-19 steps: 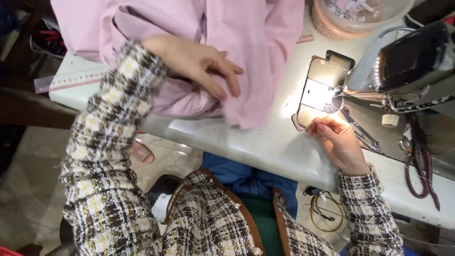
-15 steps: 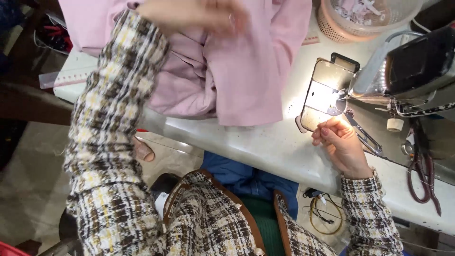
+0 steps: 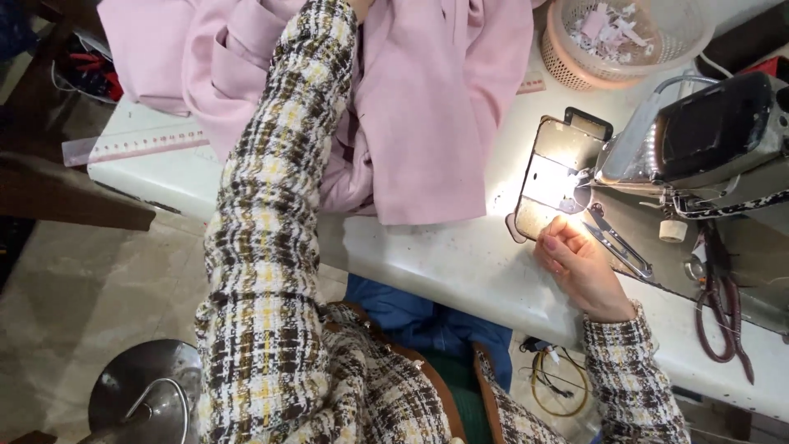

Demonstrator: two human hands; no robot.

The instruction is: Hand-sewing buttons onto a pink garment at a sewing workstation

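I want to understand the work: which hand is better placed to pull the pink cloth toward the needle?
Probably the left: its sleeve lies across the pink cloth. The right hand rests curled beside the metal plate.

scrap basket (image 3: 575, 70), clear ruler (image 3: 136, 144), scissors (image 3: 723, 316)

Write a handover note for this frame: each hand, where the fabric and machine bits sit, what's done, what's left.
Left hand: out of frame at the top; its sleeve stretches over the pink garment, grip unseen.
Right hand: loosely curled on the white table, beside the lit needle plate and the tweezers.
Garment is heaped left of the sewing machine, not under the needle.
Done: nothing verifiable.
Left: no fabric at the plate yet.
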